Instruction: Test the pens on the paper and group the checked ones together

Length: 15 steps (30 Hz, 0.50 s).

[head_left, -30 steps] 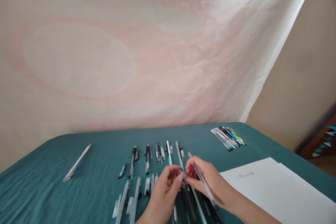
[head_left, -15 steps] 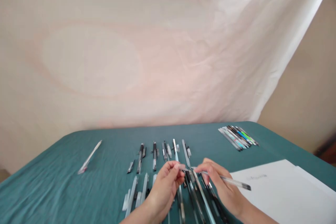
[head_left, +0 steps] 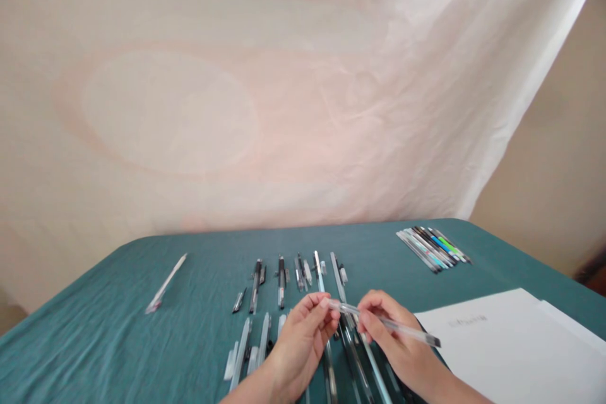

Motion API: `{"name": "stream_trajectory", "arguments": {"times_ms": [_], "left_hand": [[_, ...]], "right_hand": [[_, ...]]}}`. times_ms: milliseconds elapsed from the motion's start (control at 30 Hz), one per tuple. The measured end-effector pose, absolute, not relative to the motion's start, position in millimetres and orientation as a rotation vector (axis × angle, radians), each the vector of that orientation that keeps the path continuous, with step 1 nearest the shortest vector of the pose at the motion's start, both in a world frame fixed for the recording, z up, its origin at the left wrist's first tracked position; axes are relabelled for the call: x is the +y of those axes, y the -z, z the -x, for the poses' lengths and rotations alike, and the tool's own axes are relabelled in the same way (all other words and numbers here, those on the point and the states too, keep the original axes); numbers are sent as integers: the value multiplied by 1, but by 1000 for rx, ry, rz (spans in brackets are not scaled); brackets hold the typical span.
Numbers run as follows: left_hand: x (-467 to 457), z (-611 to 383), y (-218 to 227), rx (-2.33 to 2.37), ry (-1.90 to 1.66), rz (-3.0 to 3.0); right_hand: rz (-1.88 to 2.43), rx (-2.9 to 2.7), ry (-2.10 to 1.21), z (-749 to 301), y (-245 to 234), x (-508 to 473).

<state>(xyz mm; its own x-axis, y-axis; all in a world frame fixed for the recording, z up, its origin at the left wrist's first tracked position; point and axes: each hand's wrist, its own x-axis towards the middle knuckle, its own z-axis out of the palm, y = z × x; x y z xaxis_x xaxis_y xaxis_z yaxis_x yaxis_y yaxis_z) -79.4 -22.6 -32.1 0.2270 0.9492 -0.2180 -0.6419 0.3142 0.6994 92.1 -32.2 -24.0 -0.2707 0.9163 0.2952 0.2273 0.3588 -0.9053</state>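
A clear pen (head_left: 409,330) with a dark end slants between my two hands above the rows of pens. My right hand (head_left: 400,344) pinches its barrel near the front. My left hand (head_left: 300,338) is closed on a clear pen cap (head_left: 334,305), which meets the pen's tip. How far the tip sits inside the cap I cannot tell. Below the hands lie several long pens (head_left: 353,353), partly covered by my fingers. Left of my left wrist are pale pens with caps beside them (head_left: 241,350).
Beyond my hands lies a row of pens and caps (head_left: 281,281). A single white pen (head_left: 166,284) rests at the left, and a bundle of refills or slim pens (head_left: 433,248) at the back right. White paper sheets (head_left: 521,347) with faint writing cover the right front.
My hands have come closer together. The pen's tip, apart from the cap before, now meets it in line. The pen has shifted slightly left.
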Motion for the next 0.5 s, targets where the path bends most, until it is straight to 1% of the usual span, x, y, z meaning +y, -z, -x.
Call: {"name": "stream_trajectory", "arguments": {"times_ms": [367, 500], "left_hand": [[-28, 78, 27, 651, -1107, -531], [-32, 76, 25, 611, -1065, -559]], "right_hand": [[967, -1829, -839, -90, 18, -31], [950, -1832, -890, -92, 22, -33]]}}
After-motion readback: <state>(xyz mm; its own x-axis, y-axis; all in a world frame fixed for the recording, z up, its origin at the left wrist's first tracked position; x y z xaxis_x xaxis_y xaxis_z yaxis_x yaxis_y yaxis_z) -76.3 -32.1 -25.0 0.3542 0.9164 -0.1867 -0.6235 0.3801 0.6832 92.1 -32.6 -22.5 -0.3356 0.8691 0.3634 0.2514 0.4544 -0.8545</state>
